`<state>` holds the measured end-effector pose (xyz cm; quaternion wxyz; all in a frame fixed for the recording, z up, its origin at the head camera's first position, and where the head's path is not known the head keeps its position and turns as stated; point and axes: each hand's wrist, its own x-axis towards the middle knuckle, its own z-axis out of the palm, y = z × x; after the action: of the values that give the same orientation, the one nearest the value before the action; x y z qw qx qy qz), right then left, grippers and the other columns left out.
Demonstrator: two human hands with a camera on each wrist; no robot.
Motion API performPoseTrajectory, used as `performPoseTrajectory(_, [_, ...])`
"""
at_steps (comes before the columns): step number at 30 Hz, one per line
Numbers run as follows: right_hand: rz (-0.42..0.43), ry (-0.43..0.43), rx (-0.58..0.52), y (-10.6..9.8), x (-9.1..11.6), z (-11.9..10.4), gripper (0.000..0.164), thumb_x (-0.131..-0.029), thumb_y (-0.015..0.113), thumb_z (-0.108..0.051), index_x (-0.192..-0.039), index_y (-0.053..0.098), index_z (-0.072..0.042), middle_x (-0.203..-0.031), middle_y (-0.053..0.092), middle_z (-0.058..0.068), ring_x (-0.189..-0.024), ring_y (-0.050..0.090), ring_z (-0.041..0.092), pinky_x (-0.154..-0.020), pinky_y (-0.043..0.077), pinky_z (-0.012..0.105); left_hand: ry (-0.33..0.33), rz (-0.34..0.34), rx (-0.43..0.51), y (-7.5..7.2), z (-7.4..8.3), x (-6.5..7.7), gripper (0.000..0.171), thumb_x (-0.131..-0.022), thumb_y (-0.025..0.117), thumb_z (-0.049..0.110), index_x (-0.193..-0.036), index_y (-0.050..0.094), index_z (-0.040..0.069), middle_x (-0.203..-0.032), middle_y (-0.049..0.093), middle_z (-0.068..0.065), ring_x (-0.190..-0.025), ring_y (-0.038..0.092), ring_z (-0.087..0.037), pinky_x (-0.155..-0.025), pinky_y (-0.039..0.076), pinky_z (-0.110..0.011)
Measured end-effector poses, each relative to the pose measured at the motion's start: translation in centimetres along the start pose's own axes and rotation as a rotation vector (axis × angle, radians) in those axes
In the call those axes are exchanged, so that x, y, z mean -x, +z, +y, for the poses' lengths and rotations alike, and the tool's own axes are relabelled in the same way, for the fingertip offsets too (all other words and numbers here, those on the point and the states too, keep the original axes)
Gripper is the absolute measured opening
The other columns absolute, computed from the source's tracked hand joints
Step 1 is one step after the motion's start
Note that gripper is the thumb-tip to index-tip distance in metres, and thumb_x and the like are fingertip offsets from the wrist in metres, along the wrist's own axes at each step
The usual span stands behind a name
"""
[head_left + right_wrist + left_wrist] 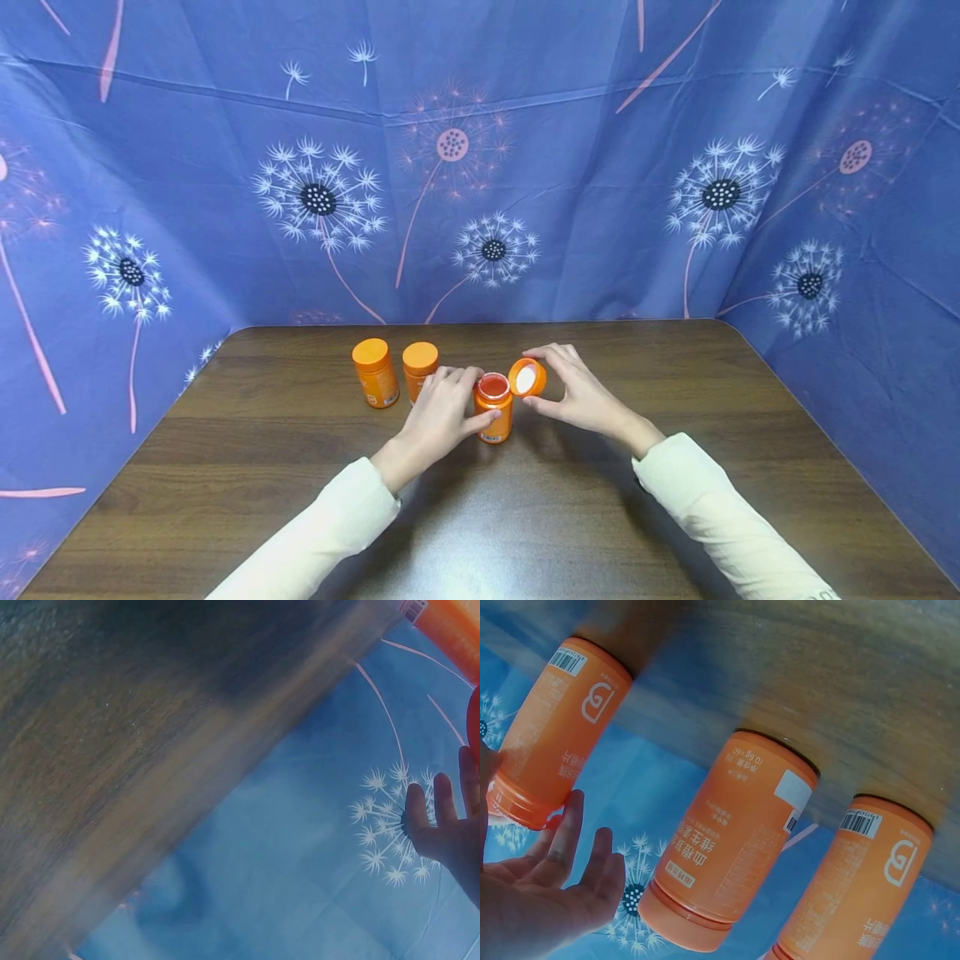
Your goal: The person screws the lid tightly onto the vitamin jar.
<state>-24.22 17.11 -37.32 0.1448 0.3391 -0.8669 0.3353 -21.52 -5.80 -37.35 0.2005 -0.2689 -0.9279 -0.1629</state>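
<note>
An uncapped orange bottle (494, 425) stands upright on the table, its round mouth facing up. My left hand (442, 410) holds it near the neck, thumb at the front and fingers at the far left side. In the left wrist view that bottle (562, 727) shows a barcode and a white logo, with the left hand (547, 892) at its neck. Just right of the mouth, my right hand (573, 392) pinches the orange screw cap (527, 377) between thumb and fingers. The cap is tilted, its white inner face showing. Only part of the right hand (457, 832) appears in the right wrist view.
Two capped orange bottles stand left of the left hand: one farther left (376, 375), the other (420, 367) partly hidden behind that hand. The brown wooden table (225, 467) ends at a blue dandelion-print cloth (585, 208) at the back and sides.
</note>
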Motion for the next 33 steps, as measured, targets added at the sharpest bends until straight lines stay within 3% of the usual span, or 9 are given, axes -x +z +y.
performPoseTrajectory(9, [0.001, 0.010, -0.028, 0.0, -0.1, -0.3, 0.055, -0.071, 0.076, -0.017, -0.119, 0.051, -0.009, -0.117, 0.054, 0.002, -0.113, 0.040, 0.021, -0.094, 0.036, 0.049, -0.024, -0.028, 0.033, 0.8, -0.4, 0.4, 0.056, -0.072, 0.072, 0.047, -0.109, 0.055, 0.008, -0.092, 0.066, -0.003, -0.086, 0.058, -0.025, -0.076, 0.044, -0.040])
performPoseTrajectory(25, [-0.029, 0.011, -0.060, -0.1, -0.7, -0.9, 0.055, -0.074, 0.075, -0.019, -0.123, 0.050, -0.016, -0.123, 0.055, -0.001, -0.113, 0.045, 0.023, -0.095, 0.037, 0.048, -0.026, -0.072, 0.082, 1.8, -1.1, 0.9, 0.048, -0.074, 0.071, 0.044, -0.104, 0.056, 0.009, -0.086, 0.064, -0.003, -0.076, 0.055, -0.020, -0.068, 0.043, -0.037])
performPoseTrajectory(33, [-0.021, -0.019, -0.067, 0.2, -1.0, -1.2, 0.057, -0.074, 0.075, -0.020, -0.125, 0.050, -0.016, -0.121, 0.057, -0.001, -0.111, 0.046, 0.026, -0.093, 0.036, 0.047, -0.023, -0.085, 0.108, 1.9, -1.0, 1.2, 0.048, -0.076, 0.070, 0.042, -0.107, 0.055, 0.009, -0.090, 0.065, -0.004, -0.079, 0.057, -0.021, -0.071, 0.045, -0.039])
